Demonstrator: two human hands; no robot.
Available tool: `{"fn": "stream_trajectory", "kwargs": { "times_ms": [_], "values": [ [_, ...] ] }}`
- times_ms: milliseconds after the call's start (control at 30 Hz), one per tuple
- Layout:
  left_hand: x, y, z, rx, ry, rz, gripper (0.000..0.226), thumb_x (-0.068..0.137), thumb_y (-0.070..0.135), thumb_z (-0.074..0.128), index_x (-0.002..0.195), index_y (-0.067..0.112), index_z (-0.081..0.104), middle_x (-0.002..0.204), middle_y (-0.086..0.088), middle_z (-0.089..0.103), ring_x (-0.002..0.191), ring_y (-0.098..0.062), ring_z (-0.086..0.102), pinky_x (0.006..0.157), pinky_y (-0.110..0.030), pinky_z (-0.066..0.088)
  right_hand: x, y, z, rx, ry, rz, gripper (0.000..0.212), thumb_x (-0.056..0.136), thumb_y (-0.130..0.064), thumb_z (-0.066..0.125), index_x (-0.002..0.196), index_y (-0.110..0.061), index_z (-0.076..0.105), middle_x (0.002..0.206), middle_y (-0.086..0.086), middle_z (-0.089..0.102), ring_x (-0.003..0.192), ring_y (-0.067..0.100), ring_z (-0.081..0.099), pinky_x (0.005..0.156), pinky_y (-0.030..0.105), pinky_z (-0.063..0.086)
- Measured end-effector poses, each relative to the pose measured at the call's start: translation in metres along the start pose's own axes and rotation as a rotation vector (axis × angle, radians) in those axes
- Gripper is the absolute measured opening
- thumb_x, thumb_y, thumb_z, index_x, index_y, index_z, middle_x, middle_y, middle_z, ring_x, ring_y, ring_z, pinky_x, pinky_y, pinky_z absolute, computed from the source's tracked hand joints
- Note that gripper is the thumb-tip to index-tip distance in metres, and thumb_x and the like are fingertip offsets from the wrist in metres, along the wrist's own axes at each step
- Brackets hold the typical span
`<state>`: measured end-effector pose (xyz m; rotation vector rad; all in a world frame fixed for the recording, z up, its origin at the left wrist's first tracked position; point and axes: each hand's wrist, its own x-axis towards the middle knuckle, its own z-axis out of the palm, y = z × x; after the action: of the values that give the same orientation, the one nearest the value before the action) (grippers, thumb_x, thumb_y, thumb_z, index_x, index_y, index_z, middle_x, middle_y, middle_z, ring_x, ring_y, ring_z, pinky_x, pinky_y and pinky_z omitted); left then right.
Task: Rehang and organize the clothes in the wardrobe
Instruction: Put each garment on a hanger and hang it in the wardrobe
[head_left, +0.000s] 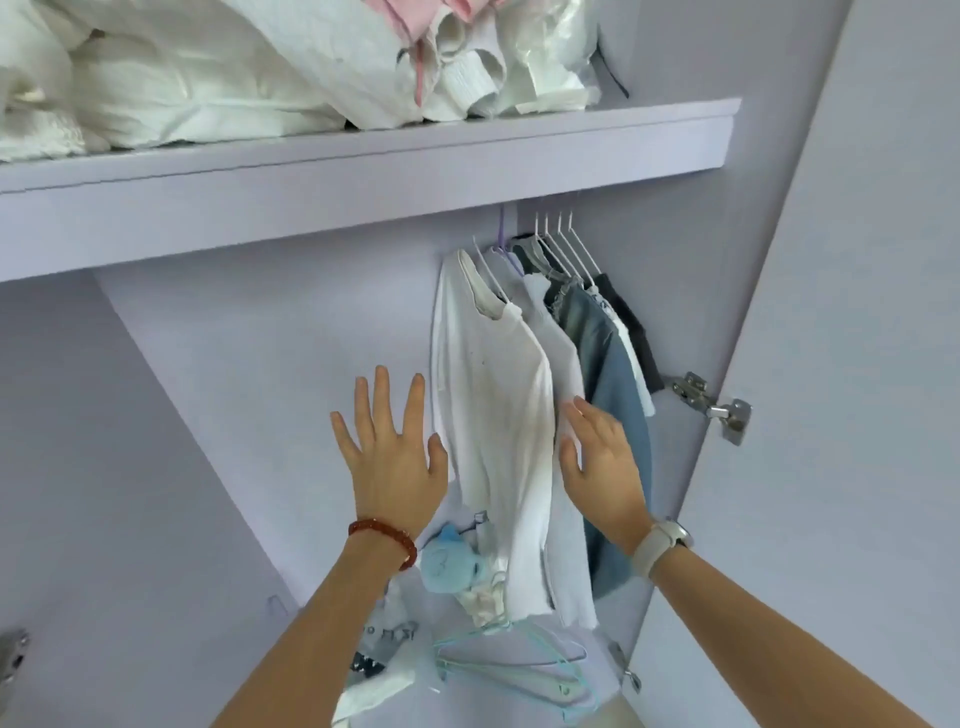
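A white T-shirt (493, 395) hangs on a white hanger at the left end of a short row of clothes. Behind it hang a pale shirt (561, 353), a blue garment (618, 384) and darker pieces on several white hangers (566, 249). My left hand (395, 457) is spread flat with straight fingers just left of the white T-shirt, its thumb at the shirt's edge. My right hand (602, 467) lies with straight fingers against the pale shirt, between the white T-shirt and the blue garment. Neither hand grips anything.
A lilac shelf (363, 171) above carries a pile of white and pink fabric (234, 67). On the wardrobe floor lie loose light-blue hangers (524, 660), a blue plush toy (447, 561) and folded clothes. The open door and its hinge (717, 405) stand at right.
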<state>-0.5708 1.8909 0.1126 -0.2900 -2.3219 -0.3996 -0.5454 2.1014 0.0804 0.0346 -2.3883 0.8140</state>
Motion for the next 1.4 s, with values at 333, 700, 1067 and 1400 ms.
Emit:
{"fn": "stream_trajectory", "kwargs": {
  "times_ms": [333, 700, 1067, 1400],
  "values": [
    [-0.223, 0.1, 0.017, -0.197, -0.802, 0.171, 0.056, 0.074, 0.009, 0.069, 0.128, 0.01, 0.053, 0.141, -0.019, 0.04, 0.132, -0.038, 0.034, 0.102, -0.062, 0.026, -0.293, 0.061, -0.076, -0.214, -0.118, 0.717, 0.045, 0.095, -0.02, 0.041, 0.139, -0.011, 0.037, 0.145, 0.009, 0.036, 0.135, 0.028, 0.028, 0.106, 0.041, 0.027],
    [-0.404, 0.301, -0.028, -0.359, -1.145, 1.049, 0.044, 0.088, 0.022, 0.038, 0.128, 0.011, 0.052, 0.139, -0.015, 0.044, 0.129, -0.031, 0.041, 0.102, -0.054, 0.031, -0.591, 0.023, -0.22, -0.374, 0.196, 1.521, 0.045, 0.096, -0.018, 0.036, 0.141, -0.013, 0.033, 0.145, 0.007, 0.035, 0.133, 0.027, 0.029, 0.109, 0.041, 0.027],
    [-0.622, 0.483, -0.151, -0.379, -1.377, 1.695, 0.052, 0.096, 0.024, 0.036, 0.146, 0.017, 0.019, 0.155, -0.007, 0.011, 0.142, -0.023, 0.01, 0.114, -0.037, 0.019, -0.849, -0.03, -0.32, -0.368, 0.631, 2.081, 0.044, 0.09, -0.015, 0.037, 0.132, -0.001, 0.044, 0.133, 0.021, 0.047, 0.123, 0.036, 0.042, 0.102, 0.041, 0.033],
    [-0.779, 0.513, -0.188, -0.067, -1.477, 2.03, 0.059, 0.096, 0.028, 0.036, 0.148, 0.022, 0.009, 0.156, -0.007, -0.002, 0.143, -0.022, 0.0, 0.114, -0.038, 0.012, -1.049, -0.006, -0.396, -0.352, 0.785, 2.396, 0.054, 0.09, -0.033, 0.036, 0.127, 0.006, 0.039, 0.131, 0.025, 0.044, 0.122, 0.039, 0.039, 0.108, 0.046, 0.022]
  ]
}}
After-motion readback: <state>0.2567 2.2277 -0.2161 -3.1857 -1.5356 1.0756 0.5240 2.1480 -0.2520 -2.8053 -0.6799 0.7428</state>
